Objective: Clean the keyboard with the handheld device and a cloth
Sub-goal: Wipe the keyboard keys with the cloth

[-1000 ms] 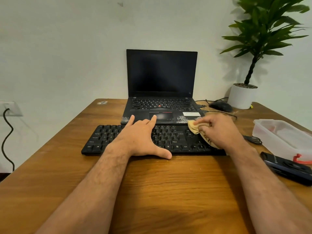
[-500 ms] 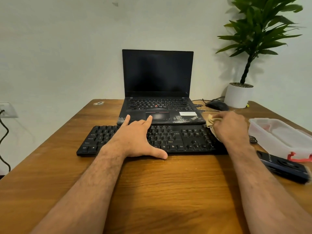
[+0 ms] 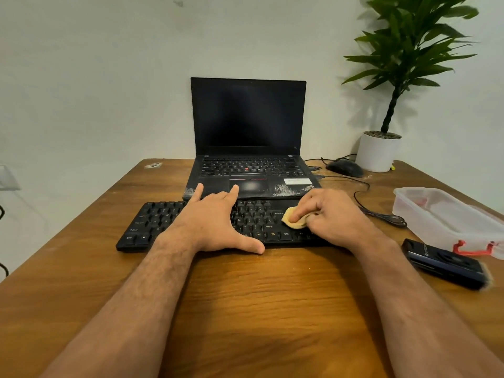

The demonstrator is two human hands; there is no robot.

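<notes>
Pressing cloth (image 3: 294,221) onto keyboard (image 3: 253,222), apparently; both hands (image 3: 331,216) down.

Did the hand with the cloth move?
Yes. The right hand with the cloth slid left along the keyboard, away from its right end.

Black keyboard (image 3: 253,222) & laptop (image 3: 248,118), tan cloth (image 3: 293,221), brown wood-grain table (image 3: 272,296).

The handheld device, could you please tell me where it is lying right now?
In the head view, the handheld device lies untouched on the table, right of the keyboard, just in front of the clear plastic box.
</notes>
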